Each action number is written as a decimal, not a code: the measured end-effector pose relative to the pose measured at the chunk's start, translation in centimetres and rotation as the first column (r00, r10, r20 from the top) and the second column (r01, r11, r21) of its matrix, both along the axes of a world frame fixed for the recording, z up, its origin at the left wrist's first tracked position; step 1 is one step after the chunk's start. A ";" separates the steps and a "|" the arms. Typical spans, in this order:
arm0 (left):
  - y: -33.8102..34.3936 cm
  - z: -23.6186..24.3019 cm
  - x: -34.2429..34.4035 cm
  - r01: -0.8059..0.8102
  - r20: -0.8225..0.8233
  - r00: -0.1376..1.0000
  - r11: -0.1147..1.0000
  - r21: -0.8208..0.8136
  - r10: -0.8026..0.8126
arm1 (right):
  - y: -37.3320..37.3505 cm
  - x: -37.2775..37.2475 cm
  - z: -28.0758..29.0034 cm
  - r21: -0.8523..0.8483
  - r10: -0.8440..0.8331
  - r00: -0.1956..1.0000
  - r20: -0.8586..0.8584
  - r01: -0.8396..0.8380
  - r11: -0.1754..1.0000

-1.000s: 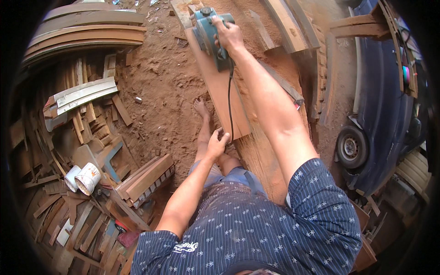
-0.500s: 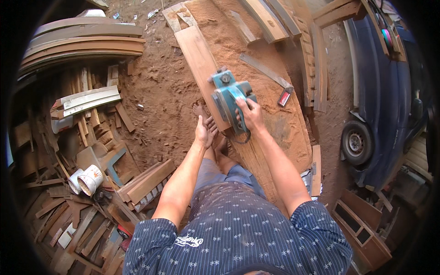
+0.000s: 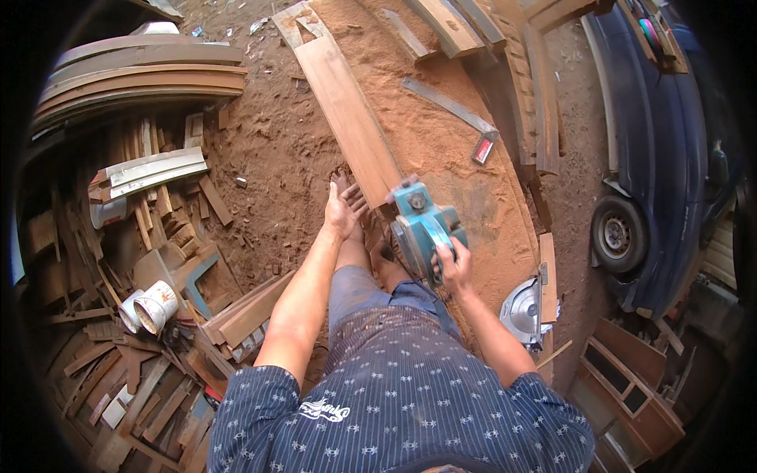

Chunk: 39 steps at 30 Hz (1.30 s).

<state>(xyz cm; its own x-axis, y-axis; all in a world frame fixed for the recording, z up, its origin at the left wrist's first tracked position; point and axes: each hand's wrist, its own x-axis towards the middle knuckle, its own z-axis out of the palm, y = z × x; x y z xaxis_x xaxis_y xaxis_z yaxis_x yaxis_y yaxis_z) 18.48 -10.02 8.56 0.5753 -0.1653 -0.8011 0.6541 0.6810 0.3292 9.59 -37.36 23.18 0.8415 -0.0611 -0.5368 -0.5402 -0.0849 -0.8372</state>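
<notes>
My right hand (image 3: 453, 266) is wrapped round the handle of a teal electric planer (image 3: 426, 223). The planer is at the near end of a long wooden board (image 3: 347, 110), slightly right of that end. Whether its sole still touches the wood cannot be made out. My left hand (image 3: 344, 210), fingers spread and holding nothing, is beside the board's near left corner. Under the board lies a wide sawdust-covered bench surface (image 3: 465, 206). A try square (image 3: 449, 109) with a metal blade and a red-marked handle rests on it to the right.
A circular saw (image 3: 522, 314) sits at the right edge of the bench. More planks (image 3: 449, 27) lie at its far end. Stacked boards (image 3: 142, 75), offcuts and two white buckets (image 3: 156, 306) fill the left side. A dark blue vehicle (image 3: 658, 142) stands on the right.
My right hand has drawn the planer back toward me and a little right, off most of the board. My left hand has shifted slightly left, its fingers more spread.
</notes>
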 end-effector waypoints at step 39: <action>19.6 0.1 -10.2 0.277 -0.325 0.942 0.733 0.621 -0.081 | 26.0 45.4 -6.5 -0.089 0.153 0.958 0.242 -0.135 0.987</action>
<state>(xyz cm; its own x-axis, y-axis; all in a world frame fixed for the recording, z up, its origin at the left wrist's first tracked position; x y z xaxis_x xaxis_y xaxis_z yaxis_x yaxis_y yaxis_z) 8.25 9.55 8.66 0.3458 0.3729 -0.8610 0.8670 0.2238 0.4452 55.03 -11.39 16.71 0.9500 0.0405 -0.3097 -0.2949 -0.2109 -0.9320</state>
